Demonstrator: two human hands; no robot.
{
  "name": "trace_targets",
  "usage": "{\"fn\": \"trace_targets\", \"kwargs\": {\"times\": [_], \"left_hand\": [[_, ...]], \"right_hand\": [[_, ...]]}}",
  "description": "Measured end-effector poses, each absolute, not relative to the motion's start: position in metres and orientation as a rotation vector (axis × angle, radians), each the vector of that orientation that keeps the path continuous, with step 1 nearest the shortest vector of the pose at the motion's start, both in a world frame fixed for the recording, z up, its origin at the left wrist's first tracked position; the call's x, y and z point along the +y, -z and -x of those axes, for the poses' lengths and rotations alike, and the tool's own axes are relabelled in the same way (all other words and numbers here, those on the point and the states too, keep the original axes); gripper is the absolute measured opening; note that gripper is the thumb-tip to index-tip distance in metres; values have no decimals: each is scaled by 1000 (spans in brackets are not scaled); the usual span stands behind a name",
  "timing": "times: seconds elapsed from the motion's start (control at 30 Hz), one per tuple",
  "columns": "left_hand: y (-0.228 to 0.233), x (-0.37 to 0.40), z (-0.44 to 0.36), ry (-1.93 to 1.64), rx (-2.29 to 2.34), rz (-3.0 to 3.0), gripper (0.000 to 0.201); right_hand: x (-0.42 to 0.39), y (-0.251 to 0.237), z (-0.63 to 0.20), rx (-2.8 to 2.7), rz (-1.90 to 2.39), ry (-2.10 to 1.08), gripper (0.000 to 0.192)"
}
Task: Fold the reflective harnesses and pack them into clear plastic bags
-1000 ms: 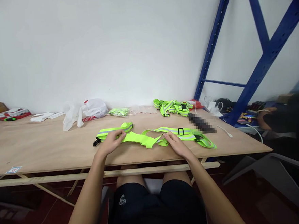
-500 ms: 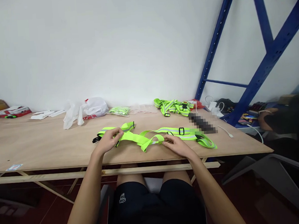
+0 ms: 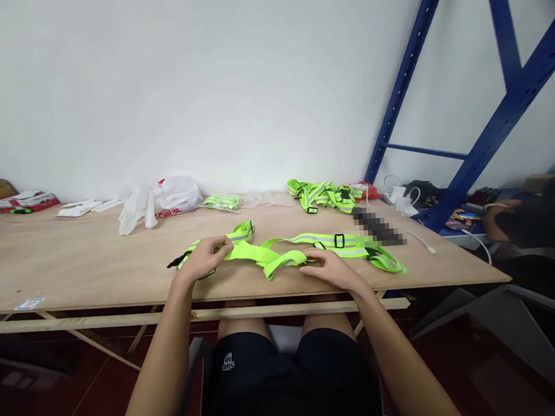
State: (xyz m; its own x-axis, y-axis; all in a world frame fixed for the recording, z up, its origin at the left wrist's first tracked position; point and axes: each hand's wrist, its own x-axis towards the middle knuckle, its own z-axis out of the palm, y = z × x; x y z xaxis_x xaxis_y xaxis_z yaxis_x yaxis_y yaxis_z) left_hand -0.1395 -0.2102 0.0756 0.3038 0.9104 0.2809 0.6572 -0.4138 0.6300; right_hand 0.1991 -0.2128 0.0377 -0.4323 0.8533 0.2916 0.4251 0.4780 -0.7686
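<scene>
A neon yellow-green reflective strap harness with grey stripes lies stretched along the front of the wooden table. My left hand pinches its strap between thumb and fingers, near a black buckle at the left end. My right hand has its fingertips on a curled loop of the same strap; thumb and index finger are bent round it. Between the hands the webbing is twisted and slightly raised. To the right, more striped webbing with a black slide adjuster runs past my right hand and ends in a folded loop.
Behind lie a heap of similar straps, a bagged pack of them and a white plastic bag. A blue metal rack rises at the right, near a white cable. Another person's hand is at far right.
The strap between my hands lies a little flatter and its right loop has narrowed. The left-end buckle has shifted slightly left. Both hands keep their places on the webbing.
</scene>
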Motion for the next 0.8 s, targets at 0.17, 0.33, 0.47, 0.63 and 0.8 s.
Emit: {"fn": "trace_targets", "kwargs": {"times": [0.17, 0.33, 0.47, 0.63, 0.8], "left_hand": [[-70, -207, 131, -778, 1445, -2191, 36], [-63, -200, 133, -819, 1583, -2212, 32], [-65, -199, 131, -977, 1610, -2162, 30], [-68, -202, 116, -1200, 1453, -2000, 33], [-70, -205, 106, -1152, 1346, -1979, 34]], "right_hand": [[-219, -42, -193, -2040, 1073, -910, 23], [-218, -37, -193, -2063, 1062, -932, 25], [-223, -37, -191, -2105, 1067, -877, 25], [-227, -33, -185, -2156, 1049, -796, 21], [-222, -25, -180, -2144, 1040, -700, 21]]}}
